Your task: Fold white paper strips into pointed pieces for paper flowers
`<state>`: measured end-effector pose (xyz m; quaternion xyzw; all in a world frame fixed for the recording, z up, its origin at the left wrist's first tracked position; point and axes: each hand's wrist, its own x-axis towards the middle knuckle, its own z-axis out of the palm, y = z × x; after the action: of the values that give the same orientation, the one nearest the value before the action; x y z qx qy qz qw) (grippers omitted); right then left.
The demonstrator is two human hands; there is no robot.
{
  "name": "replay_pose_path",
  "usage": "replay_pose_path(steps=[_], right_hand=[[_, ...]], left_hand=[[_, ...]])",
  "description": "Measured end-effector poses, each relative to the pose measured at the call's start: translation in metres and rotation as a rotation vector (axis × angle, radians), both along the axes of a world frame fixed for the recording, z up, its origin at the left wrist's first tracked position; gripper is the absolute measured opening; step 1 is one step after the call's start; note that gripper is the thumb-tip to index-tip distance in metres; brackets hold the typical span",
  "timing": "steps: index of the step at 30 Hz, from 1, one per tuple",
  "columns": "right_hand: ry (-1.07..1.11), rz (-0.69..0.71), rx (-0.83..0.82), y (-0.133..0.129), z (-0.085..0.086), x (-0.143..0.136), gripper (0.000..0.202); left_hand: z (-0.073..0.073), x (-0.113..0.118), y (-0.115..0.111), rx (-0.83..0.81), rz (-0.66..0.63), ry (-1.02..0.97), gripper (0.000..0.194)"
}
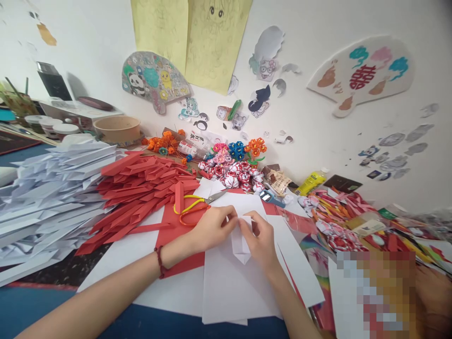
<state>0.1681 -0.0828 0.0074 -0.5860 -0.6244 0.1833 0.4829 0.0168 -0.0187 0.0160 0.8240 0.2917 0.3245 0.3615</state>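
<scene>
Head view: pinching a folded white paper strip (241,250) near its upper end.
Held in the narrowed fingers of left hand (212,227) and right hand (260,238), over white sheets (233,292), near scissors (208,200). Could crease crooked from a slipping thumb, or shift from sheets sliding beneath.

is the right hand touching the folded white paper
Touching; the head view shows the right hand pinching the folded white paper near its upper end.
</scene>
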Motion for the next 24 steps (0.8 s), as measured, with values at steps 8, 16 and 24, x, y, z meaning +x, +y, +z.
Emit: replay_pose_path(steps=[8, 16, 24], right_hand=[[0.115, 0.025, -0.014, -0.0021, 0.0005, -0.0036, 0.020], [0.115, 0.019, -0.020, -0.0023, -0.0011, -0.0038, 0.019], [0.153, 0.004, -0.028, -0.0018, 0.0003, -0.0043, 0.020]], left_hand=[[0.0036, 0.0000, 0.0014, -0.089, -0.084, -0.116, 0.012], [0.0048, -0.0003, 0.0014, -0.102, -0.083, -0.130, 0.012], [0.0040, 0.0001, 0.0016, -0.104, -0.070, -0.122, 0.011]])
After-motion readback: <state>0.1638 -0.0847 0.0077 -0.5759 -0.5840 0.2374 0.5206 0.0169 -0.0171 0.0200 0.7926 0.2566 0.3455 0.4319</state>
